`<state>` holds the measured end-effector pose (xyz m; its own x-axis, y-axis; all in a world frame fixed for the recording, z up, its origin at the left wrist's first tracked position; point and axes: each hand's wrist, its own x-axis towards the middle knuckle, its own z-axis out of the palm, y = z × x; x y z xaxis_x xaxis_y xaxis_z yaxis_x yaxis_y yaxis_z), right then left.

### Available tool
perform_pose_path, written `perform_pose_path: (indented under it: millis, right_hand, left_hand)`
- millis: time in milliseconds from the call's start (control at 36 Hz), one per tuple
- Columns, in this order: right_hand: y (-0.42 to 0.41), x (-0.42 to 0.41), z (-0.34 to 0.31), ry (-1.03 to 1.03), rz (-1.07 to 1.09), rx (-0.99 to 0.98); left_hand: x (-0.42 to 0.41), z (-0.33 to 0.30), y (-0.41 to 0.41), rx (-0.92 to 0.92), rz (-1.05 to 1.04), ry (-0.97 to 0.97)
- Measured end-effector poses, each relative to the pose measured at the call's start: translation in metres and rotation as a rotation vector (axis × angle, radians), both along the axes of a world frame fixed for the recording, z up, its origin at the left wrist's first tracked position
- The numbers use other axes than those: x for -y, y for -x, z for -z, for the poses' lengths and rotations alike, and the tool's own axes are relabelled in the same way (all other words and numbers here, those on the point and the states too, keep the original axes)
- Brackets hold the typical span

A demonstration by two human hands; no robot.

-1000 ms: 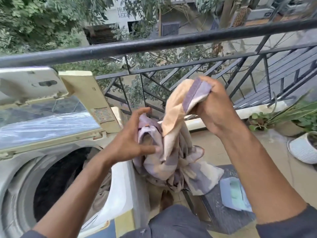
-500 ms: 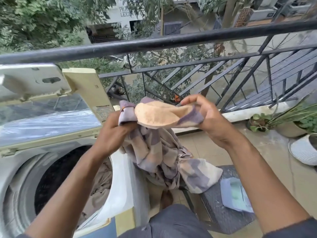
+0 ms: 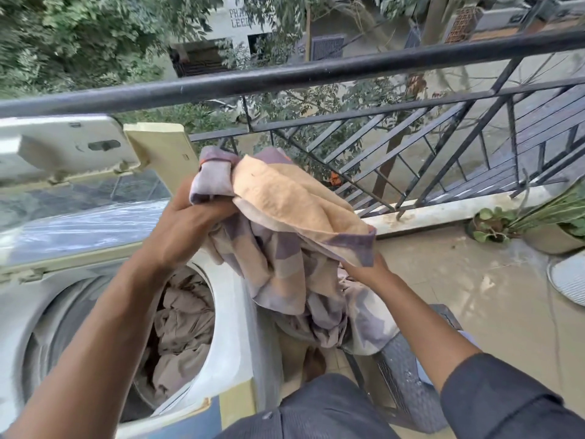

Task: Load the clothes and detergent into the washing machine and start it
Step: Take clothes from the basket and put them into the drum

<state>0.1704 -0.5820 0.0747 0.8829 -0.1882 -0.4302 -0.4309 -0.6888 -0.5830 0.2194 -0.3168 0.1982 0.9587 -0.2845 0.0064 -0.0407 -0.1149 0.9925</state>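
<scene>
Lower now, the right hand (image 3: 368, 270) sits under the patterned cloth (image 3: 285, 236); the left hand (image 3: 186, 229) has lifted its bunched end.
Left fingers clamp the cloth beside the washing machine (image 3: 228, 312) right rim; right fingers are hidden. Best gather the hanging tail before swinging it over the drum.

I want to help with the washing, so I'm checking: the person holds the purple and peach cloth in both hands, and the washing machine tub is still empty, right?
Not quite. The head view shows crumpled beige clothes already in the white washing machine tub. The rest holds: the left hand and the right hand both hold the purple and peach cloth.
</scene>
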Motion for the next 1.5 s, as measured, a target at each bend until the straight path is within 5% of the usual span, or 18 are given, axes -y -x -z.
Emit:
perform_pose_path:
  millis: [111, 306, 444, 556, 778, 944, 1111, 1250, 1361, 1500]
  right_hand:
    - [-0.028, 0.012, 0.003, 0.191, 0.021, 0.133]
    - [-0.050, 0.040, -0.067, 0.193, 0.123, 0.621]
    - [-0.051, 0.042, -0.127, 0.106, 0.214, 0.969]
    - [-0.047, 0.033, -0.148, 0.026, 0.195, 1.047]
    - [-0.039, -0.006, -0.127, -0.183, -0.040, 0.816]
    - [-0.022, -0.041, -0.115, -0.407, -0.206, 0.649]
    - [-0.012, -0.041, -0.109, -0.671, -0.284, 0.543]
    - [-0.012, -0.016, -0.070, -0.338, -0.127, 0.584]
    - [-0.015, 0.007, -0.003, 0.039, -0.250, 0.215]
    - [0.002, 0.005, 0.053, -0.009, -0.278, -0.026]
  left_hand:
    - [-0.007, 0.012, -0.004, 0.019, -0.014, -0.112]
    - [-0.009, 0.041, 0.000, 0.082, -0.050, -0.502]
    - [-0.004, 0.045, 0.008, 0.077, -0.191, -0.533]
    - [-0.003, 0.045, 0.008, 0.016, -0.218, -0.456]
    - [0.024, 0.043, 0.015, -0.459, -0.337, 0.281]
    - [0.027, 0.051, 0.020, -0.146, 0.226, 0.015]
    - [0.042, 0.060, 0.014, 0.061, -0.057, -0.060]
    - [0.032, 0.047, 0.011, 0.031, -0.192, 0.011]
    - [0.024, 0.031, 0.010, -0.019, -0.203, 0.146]
    - [0.024, 0.011, 0.010, -0.001, -0.172, 0.277]
